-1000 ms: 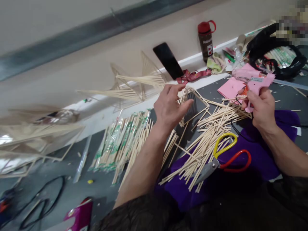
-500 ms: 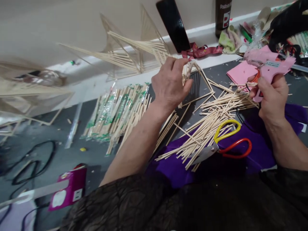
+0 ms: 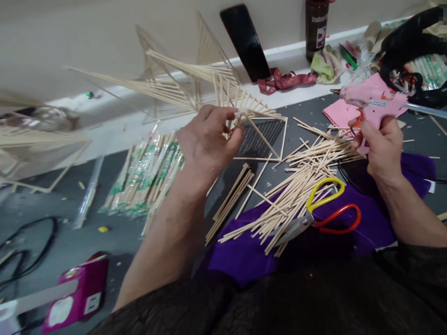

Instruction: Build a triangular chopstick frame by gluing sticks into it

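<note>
Thumb and fingertips of my left hand (image 3: 211, 139) pinch the top corner of a stick frame (image 3: 261, 132). The frame is built of thin wooden sticks, and whitish glue shows at the pinched joint. Its lower corner rests over the dark table, and part of it is hidden behind my fingers. In my right hand (image 3: 386, 146) is a pink glue gun (image 3: 380, 106), gripped by its handle, its nozzle pointing left toward the frame but well apart from it. Between my hands lies a loose pile of thin sticks (image 3: 303, 181). Scissors (image 3: 324, 227) with yellow and red handles rest on the pile.
Larger stick structures (image 3: 167, 86) stand along the wall. Wrapped chopsticks (image 3: 139, 179) lie left of my arm. A phone (image 3: 244, 44) leans at the back near a brown bottle (image 3: 316, 32) and red ribbon (image 3: 288, 83). Purple cloth (image 3: 233, 267) lies under the sticks.
My left hand has moved left and slightly down with the frame, which has turned so its triangular side shows. My right hand still holds the glue gun. The view has shifted a little.
</note>
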`<state>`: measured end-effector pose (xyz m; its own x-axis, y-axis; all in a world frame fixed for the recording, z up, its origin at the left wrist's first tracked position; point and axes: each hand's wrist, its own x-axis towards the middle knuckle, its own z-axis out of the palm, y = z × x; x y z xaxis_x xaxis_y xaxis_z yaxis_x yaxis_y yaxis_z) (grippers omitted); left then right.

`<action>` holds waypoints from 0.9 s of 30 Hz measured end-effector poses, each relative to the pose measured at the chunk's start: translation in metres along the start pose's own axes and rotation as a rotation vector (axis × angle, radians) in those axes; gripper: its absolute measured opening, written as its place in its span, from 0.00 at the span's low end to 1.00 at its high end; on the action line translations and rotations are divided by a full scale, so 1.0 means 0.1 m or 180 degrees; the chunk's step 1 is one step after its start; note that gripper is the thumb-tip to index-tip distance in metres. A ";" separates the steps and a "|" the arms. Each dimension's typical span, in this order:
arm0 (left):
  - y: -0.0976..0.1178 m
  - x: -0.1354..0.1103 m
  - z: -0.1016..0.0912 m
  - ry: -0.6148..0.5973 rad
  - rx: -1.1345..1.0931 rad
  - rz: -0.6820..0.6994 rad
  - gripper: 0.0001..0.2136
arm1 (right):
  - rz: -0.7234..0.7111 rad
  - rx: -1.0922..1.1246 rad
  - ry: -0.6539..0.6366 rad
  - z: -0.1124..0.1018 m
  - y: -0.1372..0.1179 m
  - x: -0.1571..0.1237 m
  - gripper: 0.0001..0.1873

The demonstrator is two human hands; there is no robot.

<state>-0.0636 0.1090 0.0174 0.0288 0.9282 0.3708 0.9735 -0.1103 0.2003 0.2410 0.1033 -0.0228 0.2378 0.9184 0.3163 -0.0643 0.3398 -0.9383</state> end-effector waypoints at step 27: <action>1.05 -0.06 0.47 -0.1900 0.0537 0.0723 0.15 | 0.0454 -0.0005 0.0039 -0.04 0.01 -0.06 0.09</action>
<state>0.0492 0.1082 -0.0060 0.3112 0.9314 -0.1889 0.9492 -0.3144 0.0136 0.2430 0.0976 -0.0265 0.2381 0.9548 0.1780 -0.0968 0.2057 -0.9738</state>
